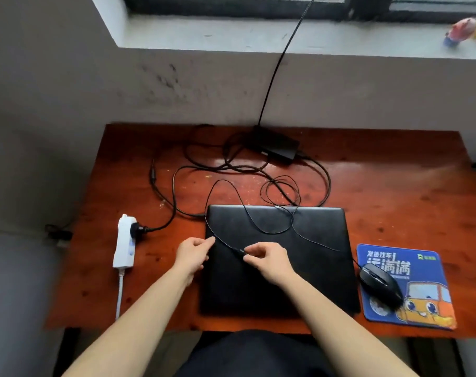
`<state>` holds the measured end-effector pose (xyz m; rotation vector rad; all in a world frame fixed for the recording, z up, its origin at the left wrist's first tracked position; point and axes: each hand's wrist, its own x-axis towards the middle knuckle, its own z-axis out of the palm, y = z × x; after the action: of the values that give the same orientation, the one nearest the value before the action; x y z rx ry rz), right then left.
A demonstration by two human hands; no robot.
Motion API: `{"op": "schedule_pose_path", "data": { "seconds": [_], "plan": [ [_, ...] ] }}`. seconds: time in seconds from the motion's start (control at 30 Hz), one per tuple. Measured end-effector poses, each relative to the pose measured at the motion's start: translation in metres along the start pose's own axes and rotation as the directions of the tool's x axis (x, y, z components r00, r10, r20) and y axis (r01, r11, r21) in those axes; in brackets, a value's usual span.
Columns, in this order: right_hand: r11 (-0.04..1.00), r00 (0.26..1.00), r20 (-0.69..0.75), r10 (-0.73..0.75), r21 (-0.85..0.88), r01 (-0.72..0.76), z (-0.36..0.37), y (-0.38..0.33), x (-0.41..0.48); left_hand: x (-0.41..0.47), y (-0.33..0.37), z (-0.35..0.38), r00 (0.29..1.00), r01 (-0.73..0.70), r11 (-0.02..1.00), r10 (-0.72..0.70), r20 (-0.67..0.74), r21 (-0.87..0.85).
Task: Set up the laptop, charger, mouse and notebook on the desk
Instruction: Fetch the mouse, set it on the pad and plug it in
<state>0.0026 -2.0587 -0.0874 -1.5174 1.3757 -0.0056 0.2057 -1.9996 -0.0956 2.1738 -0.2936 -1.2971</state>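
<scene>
- The right hand [269, 261] pinches the plug [238, 251] of the mouse cable [272, 232] over the closed laptop [277, 281], which lies at 6 o'clock on the desk [394, 186]. The left hand [193, 253] has curled fingers at the cable; whether it grips is unclear.
- The cable loops across the lid toward 12 o'clock, so pulling the plug could snarl it (the loops overlap the charger [277, 145] leads).
- A hard tug may drag the mouse [379, 282] off its pad [421, 268] at 4 o'clock.
- No notebook is visible.
</scene>
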Motion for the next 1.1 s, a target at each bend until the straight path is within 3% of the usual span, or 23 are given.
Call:
{"op": "schedule_pose_path", "data": {
  "seconds": [0.13, 0.23, 0.3, 0.43, 0.57, 0.7, 0.87, 0.97, 1.03, 1.1],
  "plan": [
    [0.971, 0.989, 0.072, -0.13, -0.194, 0.141, 0.015, -0.012, 0.01, 0.008, -0.006, 0.002, 0.995, -0.038, 0.99, 0.049, -0.083, 0.136],
    [0.926, 0.972, 0.083, -0.221, -0.294, 0.236, 0.022, -0.016, 0.01, 0.014, -0.014, 0.004, 0.981, -0.121, 0.982, 0.141, -0.131, 0.147],
    [0.928, 0.969, -0.002, -0.246, -0.287, 0.235, 0.022, -0.013, 0.012, 0.017, -0.019, 0.003, 0.985, -0.122, 0.991, 0.127, -0.113, 0.046],
    [0.855, 0.922, -0.243, -0.303, -0.497, 0.15, 0.0, -0.01, 0.033, 0.023, -0.032, -0.005, 0.981, -0.107, 0.974, 0.071, -0.178, -0.198],
    [0.831, 0.93, -0.227, -0.288, -0.542, 0.125, -0.022, -0.021, 0.07, 0.037, -0.034, -0.02, 0.957, -0.056, 0.931, -0.053, -0.284, -0.361],
    [0.805, 0.94, -0.181, -0.289, -0.578, 0.137, -0.014, -0.03, 0.102, 0.048, -0.03, -0.03, 0.941, -0.082, 0.908, -0.066, -0.333, -0.412],
    [0.787, 0.901, -0.307, -0.305, -0.614, 0.057, 0.038, -0.029, 0.087, 0.039, -0.037, -0.03, 0.914, -0.226, 0.965, 0.162, -0.373, -0.133],
    [0.77, 0.88, -0.33, -0.342, -0.635, 0.061, 0.061, -0.022, 0.067, 0.026, -0.046, -0.03, 0.841, -0.372, 0.922, 0.384, -0.38, 0.11],
    [0.76, 0.876, -0.34, -0.342, -0.649, 0.045, 0.071, -0.017, 0.064, 0.025, -0.054, -0.035, 0.749, -0.511, 0.796, 0.598, -0.287, 0.324],
    [0.747, 0.865, -0.357, -0.352, -0.664, 0.03, 0.073, -0.016, 0.064, 0.027, -0.06, -0.041, 0.641, -0.617, 0.572, 0.764, -0.077, 0.541]
  ]
}}
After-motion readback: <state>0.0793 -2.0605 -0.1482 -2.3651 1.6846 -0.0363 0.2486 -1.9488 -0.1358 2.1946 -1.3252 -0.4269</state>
